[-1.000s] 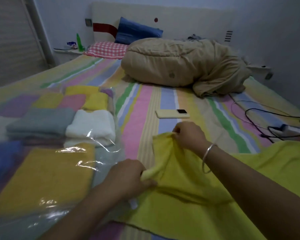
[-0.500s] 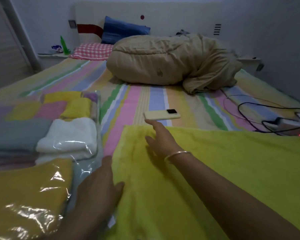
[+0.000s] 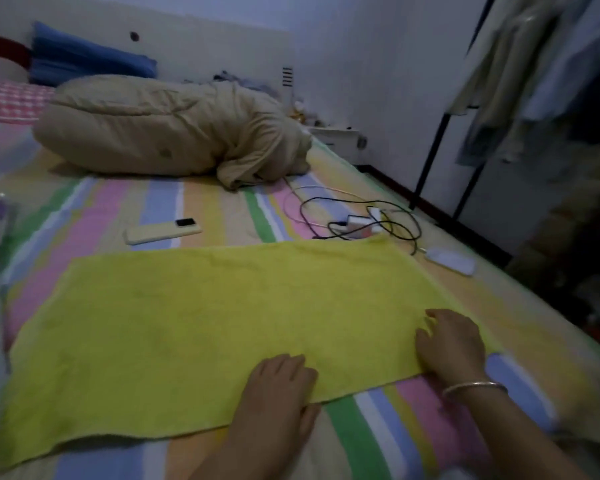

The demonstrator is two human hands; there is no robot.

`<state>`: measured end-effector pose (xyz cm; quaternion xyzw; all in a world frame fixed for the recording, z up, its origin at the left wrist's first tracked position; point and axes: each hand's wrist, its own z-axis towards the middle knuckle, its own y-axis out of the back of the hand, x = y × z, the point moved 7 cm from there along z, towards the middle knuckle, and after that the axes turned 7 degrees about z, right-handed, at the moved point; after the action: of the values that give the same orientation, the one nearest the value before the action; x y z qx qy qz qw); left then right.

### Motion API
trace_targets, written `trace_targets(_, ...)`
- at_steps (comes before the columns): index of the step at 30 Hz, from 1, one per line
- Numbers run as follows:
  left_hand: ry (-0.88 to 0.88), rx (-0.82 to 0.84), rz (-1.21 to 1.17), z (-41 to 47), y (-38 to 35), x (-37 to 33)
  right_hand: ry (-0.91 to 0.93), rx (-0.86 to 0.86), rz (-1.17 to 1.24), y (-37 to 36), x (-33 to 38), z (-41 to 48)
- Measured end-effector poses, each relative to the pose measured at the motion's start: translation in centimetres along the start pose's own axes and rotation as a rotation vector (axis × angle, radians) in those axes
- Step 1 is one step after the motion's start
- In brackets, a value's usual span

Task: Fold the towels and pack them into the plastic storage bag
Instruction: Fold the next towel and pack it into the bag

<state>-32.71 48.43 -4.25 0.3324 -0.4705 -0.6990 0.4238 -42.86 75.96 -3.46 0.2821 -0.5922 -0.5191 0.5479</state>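
Both hands (image 3: 361, 372) flat on towel (image 3: 194, 327)

- Left hand (image 3: 278, 386) lies palm down, its fingers (image 3: 293, 361) straight and close together, pointing to the far side; its forearm enters from the near edge.
- Right hand (image 3: 451, 344) lies palm down to the right of it, fingers (image 3: 430, 323) loosely spread, gripping nothing.
- A silver bangle (image 3: 473, 388) circles the right wrist.
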Motion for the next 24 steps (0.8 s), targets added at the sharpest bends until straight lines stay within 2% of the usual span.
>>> trace_targets(2, 0.003, 0.005, -0.013, 0.1, -0.4, 0.1, -0.109, 0.004, -0.103, 0.3, -4.0, 0.2)
trace_targets(5, 0.027, 0.051, 0.007, -0.1, -0.3, 1.1, -0.205, 0.089, -0.054, -0.6, -6.4, -0.4)
trace_targets(12, 0.111, 0.044, 0.066, -3.1, 1.3, 6.5, -0.028, -0.108, 0.26, 0.9, -1.5, -1.1)
trace_targets(16, 0.198, 0.059, 0.132, -5.6, 2.4, 11.3, 0.202, -0.121, 0.422, 1.5, 7.2, -2.4)
trace_targets(21, 0.404, 0.122, 0.111, -10.0, 2.8, 16.7, 0.682, -0.063, 0.477, -0.4, 23.7, -9.2)
trace_targets(23, 0.459, 0.178, 0.12, -12.0, 2.6, 18.4, 0.846, 0.062, 0.523, -2.1, 29.3, -13.3)
trace_targets(24, 0.48, 0.142, 0.16, -13.1, 3.5, 19.3, 0.908, 0.179, 0.531, -3.2, 31.7, -15.5)
